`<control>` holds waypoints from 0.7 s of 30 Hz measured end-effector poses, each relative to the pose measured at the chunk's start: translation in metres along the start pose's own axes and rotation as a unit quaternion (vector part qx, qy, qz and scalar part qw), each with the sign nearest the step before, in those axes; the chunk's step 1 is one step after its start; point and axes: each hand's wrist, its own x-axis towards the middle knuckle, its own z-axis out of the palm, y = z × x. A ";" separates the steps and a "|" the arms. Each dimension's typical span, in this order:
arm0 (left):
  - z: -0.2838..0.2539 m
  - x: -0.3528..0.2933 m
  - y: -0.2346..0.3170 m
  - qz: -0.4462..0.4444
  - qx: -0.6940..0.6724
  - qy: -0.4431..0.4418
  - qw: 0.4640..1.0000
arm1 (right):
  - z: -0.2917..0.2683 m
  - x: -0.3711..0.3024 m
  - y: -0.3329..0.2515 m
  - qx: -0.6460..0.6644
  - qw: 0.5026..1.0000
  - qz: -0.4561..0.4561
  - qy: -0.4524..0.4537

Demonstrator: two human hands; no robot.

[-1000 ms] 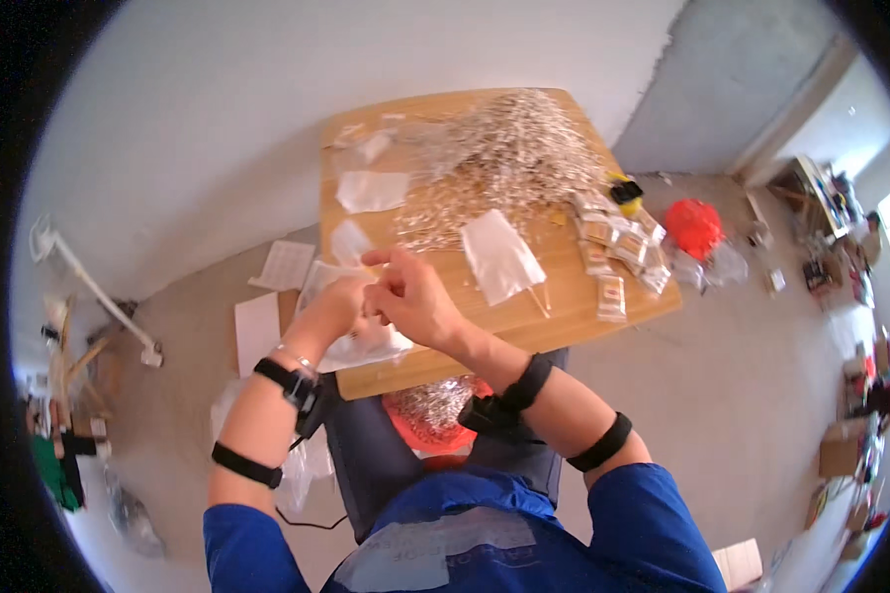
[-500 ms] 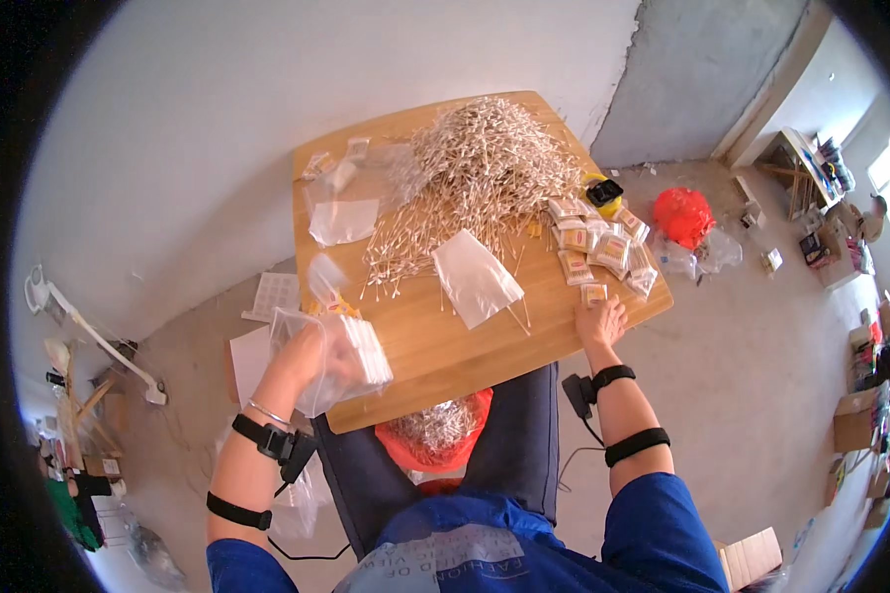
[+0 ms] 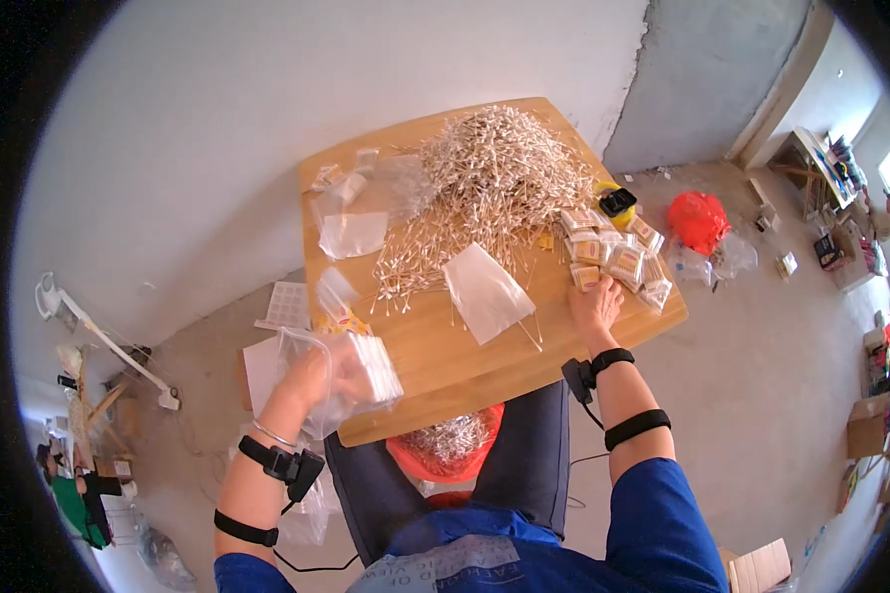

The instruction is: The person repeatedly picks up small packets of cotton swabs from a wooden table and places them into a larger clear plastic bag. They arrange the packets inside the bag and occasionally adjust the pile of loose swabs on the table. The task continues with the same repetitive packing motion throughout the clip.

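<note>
My left hand is at the near left corner of the table, partly inside a clear plastic bag. Its fingers are closed around a row of white packs that shows through the film. At the right, my right hand has its fingers bent over the near edge of a pile of small packs. The small pack at its fingertips has a yellowish label; the fingers partly cover it. A large heap of loose cotton swabs spreads over the far middle of the table.
A white sheet lies mid-table. Clear bags are at the far left, a yellow container with a black top behind the packs. A red bag of swabs sits between my knees; another red bag is on the floor.
My right hand has moved slightly farther onto the pile, and the single small pack that lay at its fingertips no longer shows. My left hand keeps its hold. The view has shifted slightly.
</note>
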 end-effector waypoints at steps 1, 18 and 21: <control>-0.004 -0.002 0.012 0.001 0.031 -0.024 0.999 | -0.001 -0.001 0.001 -0.013 1.000 -0.004 -0.006; -0.023 -0.015 0.043 0.051 0.132 -0.023 0.990 | -0.005 -0.084 -0.017 0.079 0.991 0.084 -0.075; -0.033 -0.029 0.057 0.002 0.141 -0.036 0.989 | -0.022 -0.081 -0.006 0.061 0.993 -0.039 -0.098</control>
